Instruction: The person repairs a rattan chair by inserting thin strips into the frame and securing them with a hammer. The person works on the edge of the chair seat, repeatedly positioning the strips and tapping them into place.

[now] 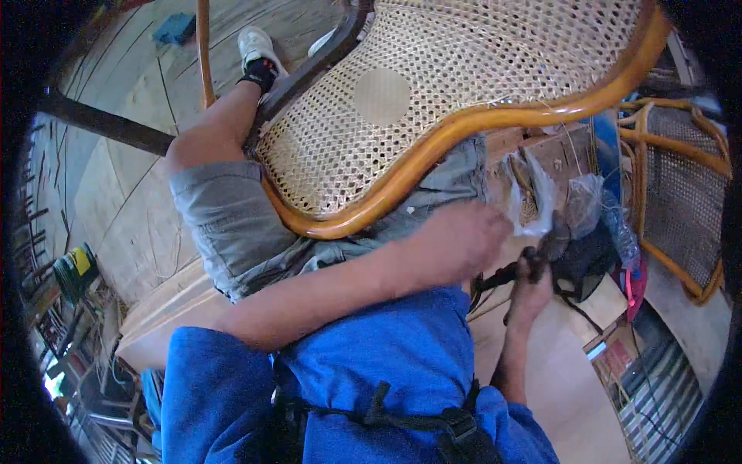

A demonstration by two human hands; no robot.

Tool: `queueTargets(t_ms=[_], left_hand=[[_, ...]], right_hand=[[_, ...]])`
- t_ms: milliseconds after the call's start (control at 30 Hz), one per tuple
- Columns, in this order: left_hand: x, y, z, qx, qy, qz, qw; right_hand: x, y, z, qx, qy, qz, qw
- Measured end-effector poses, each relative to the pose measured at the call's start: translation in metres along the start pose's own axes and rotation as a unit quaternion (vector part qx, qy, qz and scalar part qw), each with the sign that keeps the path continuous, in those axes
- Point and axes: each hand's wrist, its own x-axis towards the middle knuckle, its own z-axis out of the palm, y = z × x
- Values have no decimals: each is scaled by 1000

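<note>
The chair (464, 62) lies over the person's lap, its pale woven cane facing up and its glossy orange frame (440, 141) curving across the grey shorts (212, 213). The left hand (481, 238) reaches across the front of the blue shirt (371, 340), just below the frame and beside an open plastic bag (546, 203). Its fingers look curled in (the blur hides much), and I cannot tell whether it has hold of anything. The right hand (532, 288) is lower and further right, its fingers closed around a dark tool (553, 241) whose kind I cannot make out. A black pouch (589, 261) lies just beyond it, near a pale board (553, 359). Along the right edge stands a second chair (684, 197) with a woven panel. A blue cloth (175, 29) lies on the floor, upper left.
</note>
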Motion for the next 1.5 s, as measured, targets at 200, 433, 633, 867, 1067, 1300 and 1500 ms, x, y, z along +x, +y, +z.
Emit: queueTargets(t_ms=[200,433,633,867,1067,1300,1500], left_hand=[[2,20,2,-74,57,20,995],[8,-11,-54,-3,86,-218,972],[10,-85,-83,118,54,-192,973],[24,-84,-78,171,67,-141,973],[30,-87,-73,150,55,-142,977],[33,-83,-69,159,92,-111,977],[34,-87,-67,134,76,-120,981]], right_hand=[[32,-103,-13,190,1,30,981],[36,-117,24,377,-103,75,918],[7,-94,35,374,-178,71,907],[18,-79,31,382,-160,84,907],[31,-72,23,320,-141,80,933],[29,-69,29,339,-169,80,922],[31,-65,29,341,-176,83,919]])
